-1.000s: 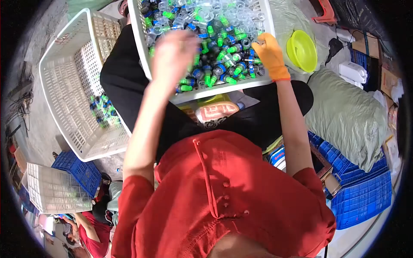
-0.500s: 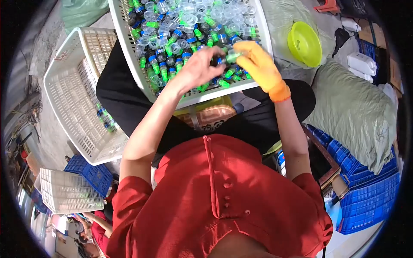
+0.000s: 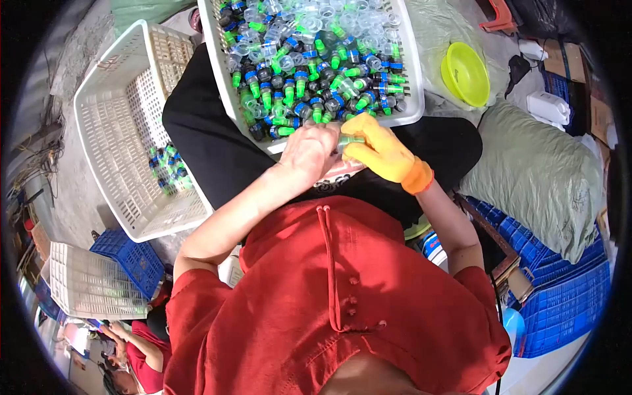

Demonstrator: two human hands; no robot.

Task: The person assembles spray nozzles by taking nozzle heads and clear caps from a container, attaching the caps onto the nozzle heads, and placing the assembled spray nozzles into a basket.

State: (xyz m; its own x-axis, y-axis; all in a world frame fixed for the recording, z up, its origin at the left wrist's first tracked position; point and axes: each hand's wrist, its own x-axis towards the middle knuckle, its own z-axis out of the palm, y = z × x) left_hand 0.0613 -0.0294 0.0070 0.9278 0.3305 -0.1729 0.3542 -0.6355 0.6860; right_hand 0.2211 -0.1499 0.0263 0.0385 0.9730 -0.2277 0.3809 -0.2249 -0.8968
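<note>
My bare left hand [image 3: 311, 153] is closed at the near edge of a white basket [image 3: 405, 118], its fingers meeting those of my right hand. My right hand [image 3: 385, 153], in a yellow glove with an orange cuff, pinches a small green-tipped bottle [image 3: 350, 139] with a clear cap. The bottle's other end is hidden in my left fingers. In the basket on my lap lie many dark little bottles [image 3: 299, 85] with blue rings and green tips. Clear plastic caps [image 3: 316, 20] are heaped at its far side.
Left of me stands a second white basket [image 3: 135, 224] with several green-tipped bottles [image 3: 170, 170] in it. A lime-green basin [image 3: 466, 76], a stuffed pale green sack [image 3: 536, 178] and blue crates [image 3: 566, 303] are at the right. Another person [image 3: 145, 352] works at lower left.
Both hands have come back from over the basket towards my body and closed together. The basket's contents show more fully, and the whole view has shifted slightly.
</note>
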